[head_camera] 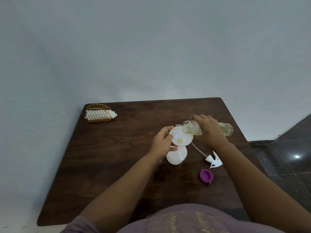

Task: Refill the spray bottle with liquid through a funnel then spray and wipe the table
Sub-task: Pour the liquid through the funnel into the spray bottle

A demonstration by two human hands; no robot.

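Funnel (180,137): seated in bottle (176,156) at table (117,157) centre, rim pinched by left hand (162,142). Jar (207,130): gripped by right hand (210,130), tipped over funnel. Risk: overflow or spill if tilted too fast; bottle tipped if funnel is nudged.

One funnel (180,137), one spray bottle (176,156) and one clear bottle (208,129) are counted. One spray head (214,160), one purple cap (206,176) and one napkin holder (99,113) are seen.

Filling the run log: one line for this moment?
phase: pouring | right hand: tilts jar over funnel | left hand: steadies funnel on spray bottle | trigger head: off, on table
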